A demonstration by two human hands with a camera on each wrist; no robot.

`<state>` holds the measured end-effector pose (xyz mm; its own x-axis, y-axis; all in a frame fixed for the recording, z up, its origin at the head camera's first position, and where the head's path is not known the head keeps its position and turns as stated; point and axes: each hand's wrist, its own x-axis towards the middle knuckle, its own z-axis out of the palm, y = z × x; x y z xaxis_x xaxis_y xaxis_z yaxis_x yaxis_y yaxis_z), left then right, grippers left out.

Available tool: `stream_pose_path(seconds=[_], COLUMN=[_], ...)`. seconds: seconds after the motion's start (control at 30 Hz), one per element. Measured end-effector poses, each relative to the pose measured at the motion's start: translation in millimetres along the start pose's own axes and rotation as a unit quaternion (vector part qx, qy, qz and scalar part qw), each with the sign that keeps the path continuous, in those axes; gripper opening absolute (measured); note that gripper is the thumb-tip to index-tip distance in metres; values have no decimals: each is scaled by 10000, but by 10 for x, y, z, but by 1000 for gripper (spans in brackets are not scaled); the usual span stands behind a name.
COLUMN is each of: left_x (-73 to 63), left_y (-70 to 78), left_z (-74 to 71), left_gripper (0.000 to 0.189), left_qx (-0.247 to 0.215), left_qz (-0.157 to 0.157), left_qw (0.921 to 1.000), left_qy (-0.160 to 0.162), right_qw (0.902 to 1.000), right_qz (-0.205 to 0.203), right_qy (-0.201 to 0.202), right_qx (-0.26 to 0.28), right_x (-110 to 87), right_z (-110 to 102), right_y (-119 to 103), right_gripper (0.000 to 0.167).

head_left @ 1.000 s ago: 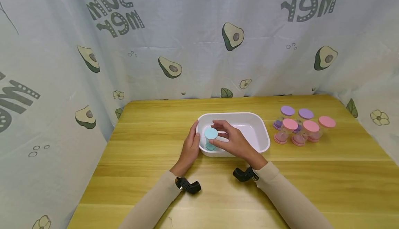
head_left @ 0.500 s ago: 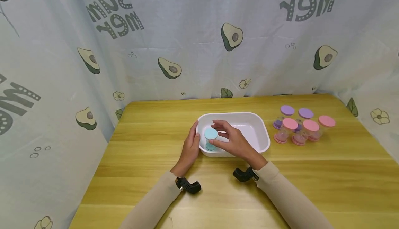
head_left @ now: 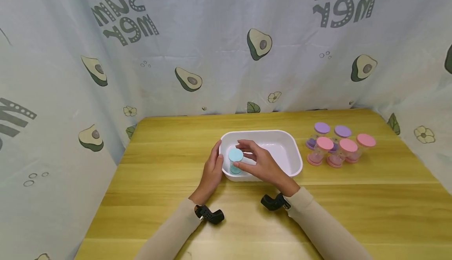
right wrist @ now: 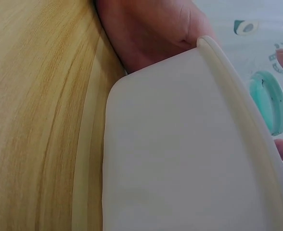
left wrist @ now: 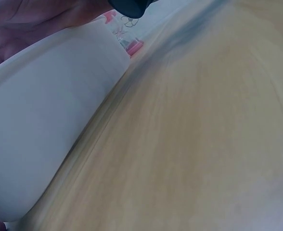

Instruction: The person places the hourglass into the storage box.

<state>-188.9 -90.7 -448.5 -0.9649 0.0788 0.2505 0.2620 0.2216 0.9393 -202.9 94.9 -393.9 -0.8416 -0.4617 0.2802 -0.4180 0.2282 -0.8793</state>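
Note:
A small sand timer (head_left: pixel 236 155) with light-blue caps stands upright inside the left end of a white plastic tub (head_left: pixel 287 156). My right hand (head_left: pixel 263 166) reaches over the tub's front rim and holds this timer, thumb in front and fingertips on its far right side. The index finger is lifted away from the cap. My left hand (head_left: pixel 211 171) rests along the tub's left end, its fingers extended against the outer wall. In the right wrist view the light-blue cap (right wrist: pixel 269 103) shows past the tub's rim. The tub's side wall (left wrist: pixel 55 110) fills much of the left wrist view.
To the tub's right stand two purple-capped sand timers (head_left: pixel 321 128) and three pink-capped sand timers (head_left: pixel 347 146), close together. Everything sits on a wooden table (head_left: pixel 169 142). A white curtain (head_left: pixel 219 36) printed with avocados hangs behind it.
Both hands, the tub and the timers keep their places relative to one another. Only the head view has shifted slightly.

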Motion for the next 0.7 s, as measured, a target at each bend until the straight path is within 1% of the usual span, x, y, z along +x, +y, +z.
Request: stream_pose_path(seconds=[0.17,0.27,0.4,0.5,0.63,0.7], left_x=[-45,-60,-31,18,78,98], left_y=[-19,-55,-251,-402,-438,-445], left_z=[-42,-59,-43,-18,14,33], left_gripper=[48,49,49,49,49,49], left_qx=[55,54,52,26,-41,-35], left_qz=[-97,-99,-62,22,162,144], left_qw=[9999,9999,10000,10000,9998,9999], left_qy=[20,33,48,82,76,38], right_qw=[10000,9999,9999,9999,9999,9999], right_qz=[-56,-95,-102,-109,-125,-93], right_qy=[-48,-58,-47,-55,9,58], right_qx=[64,44,-12,-5,12,23], right_x=[-2,-7,-14,-5,8,9], right_z=[53,82,88,69,25,2], right_y=[-2,-1,-16,-28,-23,-15], right_gripper=[59,58,58,57,56,55])
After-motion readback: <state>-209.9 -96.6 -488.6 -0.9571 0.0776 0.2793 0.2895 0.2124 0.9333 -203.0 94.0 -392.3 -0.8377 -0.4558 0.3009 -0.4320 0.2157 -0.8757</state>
